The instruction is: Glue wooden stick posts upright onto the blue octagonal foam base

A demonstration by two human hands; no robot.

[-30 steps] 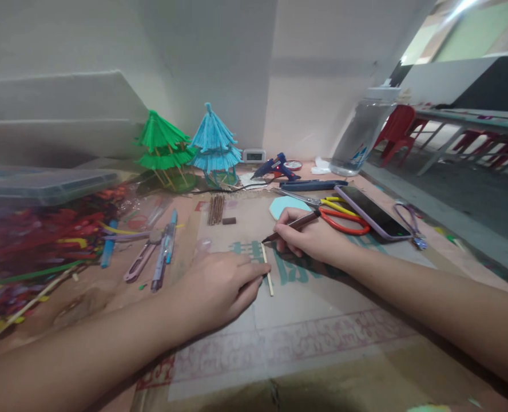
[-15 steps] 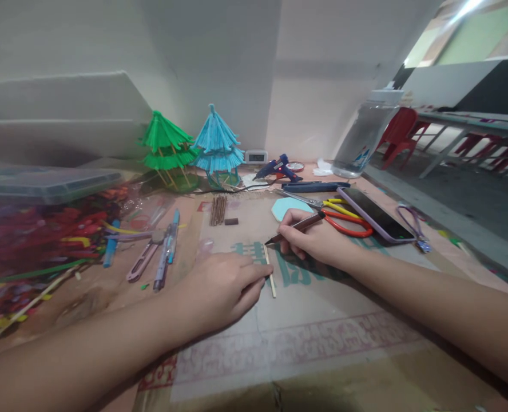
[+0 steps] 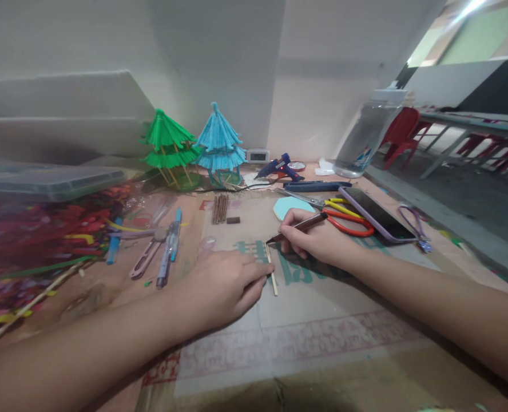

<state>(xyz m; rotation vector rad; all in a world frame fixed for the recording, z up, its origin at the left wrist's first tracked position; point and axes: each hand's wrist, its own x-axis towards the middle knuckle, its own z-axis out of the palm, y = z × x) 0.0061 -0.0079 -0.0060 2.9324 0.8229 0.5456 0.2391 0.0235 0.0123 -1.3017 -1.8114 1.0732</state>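
My right hand (image 3: 309, 237) is closed in a writing grip around a brown marker (image 3: 302, 225). Its dark tip meets the upper end of a thin, pale wooden stick (image 3: 274, 282) on the printed sheet. With a fingertip across the middle of that stick, my left hand (image 3: 230, 283) holds it down on the sheet; its other fingers are curled beneath. Beyond my hands lie a row of short brown sticks (image 3: 220, 210) and a small dark brown piece, perhaps the marker's cap (image 3: 233, 220). A light-blue octagonal piece (image 3: 292, 208) sits just past my right hand.
Scissors (image 3: 348, 223) and a phone (image 3: 378, 214) lie right, a blue glue gun (image 3: 280, 167) and clear bottle (image 3: 365, 137) behind. Green (image 3: 170, 149) and blue (image 3: 220, 146) pagoda-like models stand at the back. Pens (image 3: 168, 252) and a cluttered box (image 3: 43, 234) occupy the left.
The view has shifted very slightly. Both hands, the marker and the stick stay practically in place, with the marker tip still at the stick's upper end.
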